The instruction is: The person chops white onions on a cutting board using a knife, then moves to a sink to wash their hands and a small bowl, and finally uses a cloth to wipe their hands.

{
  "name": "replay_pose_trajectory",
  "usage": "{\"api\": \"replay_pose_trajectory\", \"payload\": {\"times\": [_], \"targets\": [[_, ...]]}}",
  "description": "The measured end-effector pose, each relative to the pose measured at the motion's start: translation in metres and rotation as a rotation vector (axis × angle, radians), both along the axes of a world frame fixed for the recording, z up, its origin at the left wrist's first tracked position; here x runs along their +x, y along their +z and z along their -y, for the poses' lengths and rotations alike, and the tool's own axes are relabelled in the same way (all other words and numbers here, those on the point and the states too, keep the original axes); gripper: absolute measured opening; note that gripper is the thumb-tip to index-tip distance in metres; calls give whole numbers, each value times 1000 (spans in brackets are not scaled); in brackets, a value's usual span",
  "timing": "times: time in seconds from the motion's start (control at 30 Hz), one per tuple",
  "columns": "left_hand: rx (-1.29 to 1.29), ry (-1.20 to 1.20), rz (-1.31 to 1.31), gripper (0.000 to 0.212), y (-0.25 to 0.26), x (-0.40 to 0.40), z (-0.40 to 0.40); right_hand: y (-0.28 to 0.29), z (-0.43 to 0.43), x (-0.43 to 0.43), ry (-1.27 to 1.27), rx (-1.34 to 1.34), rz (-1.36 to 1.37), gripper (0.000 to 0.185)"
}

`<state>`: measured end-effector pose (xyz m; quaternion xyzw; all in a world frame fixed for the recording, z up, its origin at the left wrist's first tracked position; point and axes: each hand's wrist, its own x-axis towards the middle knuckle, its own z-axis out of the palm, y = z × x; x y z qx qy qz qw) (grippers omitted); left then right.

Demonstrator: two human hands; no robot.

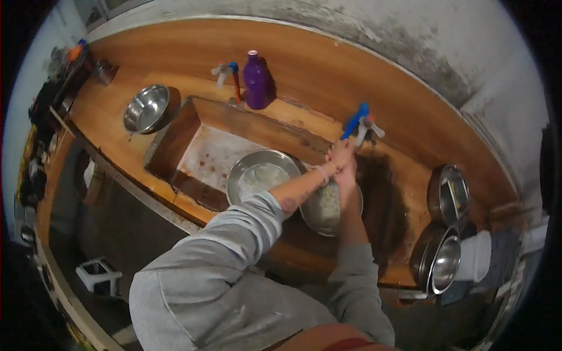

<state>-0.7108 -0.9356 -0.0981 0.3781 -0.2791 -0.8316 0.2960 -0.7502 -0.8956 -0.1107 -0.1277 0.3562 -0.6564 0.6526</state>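
Note:
My left hand [340, 153] reaches across to the right and lies against my right hand [349, 169], beside the blue spout of a tap [353, 124]. The hands overlap, so their fingers are partly hidden and anything between them cannot be made out. Beneath my left forearm, a round steel bowl [235, 175] in the sink holds cloudy liquid. To its right, a second metal bowl [307, 217] contains pale, wet bits and is partly covered by my arms. The rectangular sink [219, 116] has whitish residue on its floor.
Behind the sink stand a purple bottle [256, 83] and another tap [223, 72]. A steel bowl [147, 109] sits on the left counter. Stacked steel bowls [445, 263] and a steel container [448, 193] are at right. A white stool [99, 274] stands on the floor.

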Motion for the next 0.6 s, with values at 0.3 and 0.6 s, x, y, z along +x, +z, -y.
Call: {"api": "replay_pose_trajectory", "payload": {"times": [0.3,0.6], "targets": [[-20,26,-46,24,21,-3,-16,-5,-2,-17,329,-533,201,27],[-83,58,-46,21,34,7,-24,3,-25,-24,204,-131,-345,28]]}}
